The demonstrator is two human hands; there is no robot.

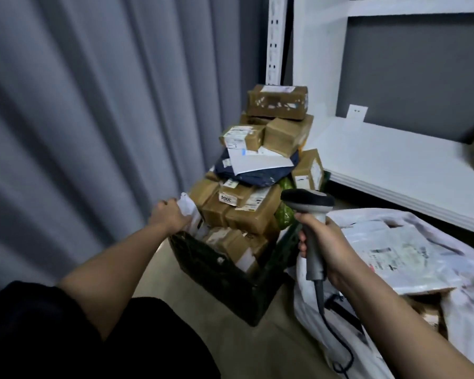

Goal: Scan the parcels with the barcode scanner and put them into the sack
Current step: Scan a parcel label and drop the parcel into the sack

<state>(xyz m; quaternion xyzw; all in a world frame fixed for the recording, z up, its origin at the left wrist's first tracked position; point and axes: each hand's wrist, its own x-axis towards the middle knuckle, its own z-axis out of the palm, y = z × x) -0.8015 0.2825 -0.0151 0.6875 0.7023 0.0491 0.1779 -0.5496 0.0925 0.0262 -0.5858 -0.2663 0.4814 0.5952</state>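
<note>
Fingers (166, 212) of the left hand (170, 217) pinch a white parcel (186, 207) at the crate's (216, 272) near-left edge, right hand (322, 242) gripping the scanner (311, 214): lifting out, scanning next.

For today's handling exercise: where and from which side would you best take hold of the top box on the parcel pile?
Probably grip the top box across its two short ends, coming from above and the front. It lies flat at the pile's peak with its long face toward the camera, nothing on it, and the shelf post close behind. The left hand grips a white parcel; the right hand holds the scanner.
</note>
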